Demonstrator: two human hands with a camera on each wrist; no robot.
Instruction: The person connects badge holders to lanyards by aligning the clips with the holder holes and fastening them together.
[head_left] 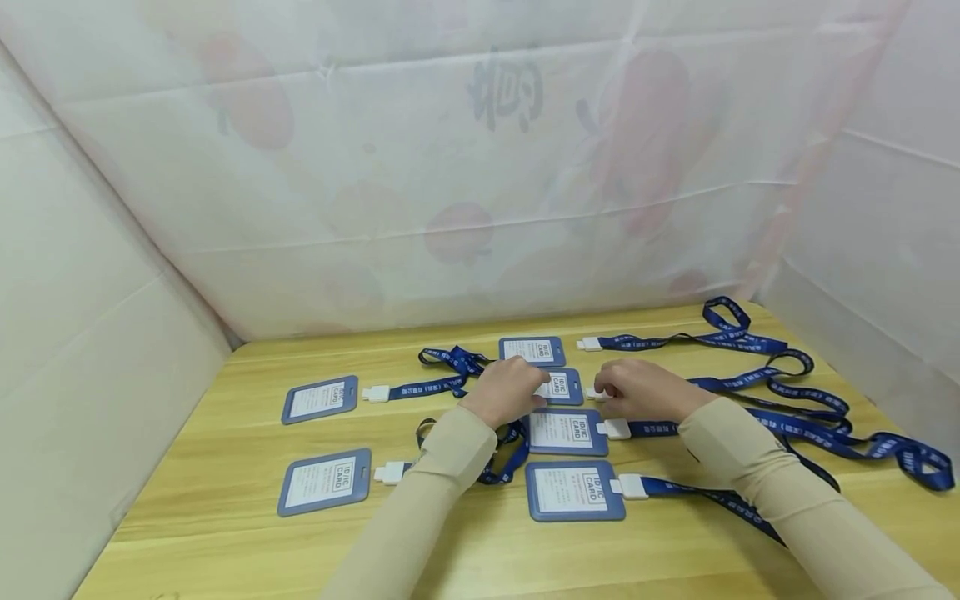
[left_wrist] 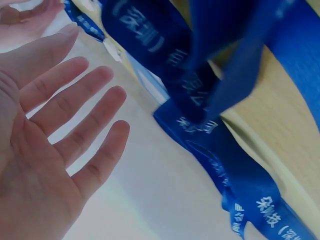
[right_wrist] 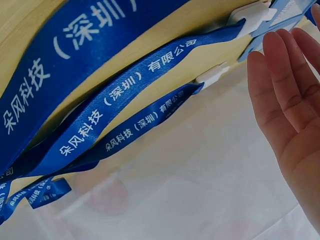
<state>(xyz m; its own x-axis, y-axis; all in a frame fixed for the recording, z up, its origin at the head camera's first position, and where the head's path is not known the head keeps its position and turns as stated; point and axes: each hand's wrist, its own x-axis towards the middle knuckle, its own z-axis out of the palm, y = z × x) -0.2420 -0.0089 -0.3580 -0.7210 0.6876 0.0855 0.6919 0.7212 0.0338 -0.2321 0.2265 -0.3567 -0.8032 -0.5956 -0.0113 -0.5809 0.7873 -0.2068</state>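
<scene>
Several blue ID card holders lie on the wooden table, with blue lanyards and white clips beside them. My left hand (head_left: pixel 504 390) is at the left end of a card holder (head_left: pixel 564 387) in the middle rows. Its fingers are spread and nearly straight in the left wrist view, with nothing between them. To the right, my right hand (head_left: pixel 636 390) is next to the white clip (head_left: pixel 597 393) of a lanyard (head_left: pixel 738 380). The right wrist view shows lightly bent fingers (right_wrist: pixel 285 75) apart from the clip; the thumb is hidden there.
Two holders below have clips joined, including the front one (head_left: pixel 575 492). The back holder (head_left: pixel 531 351) lies apart from its clip (head_left: pixel 588 343). More holders (head_left: pixel 320 400) and lanyards lie at left. A white printed curtain (head_left: pixel 480 167) encloses the table.
</scene>
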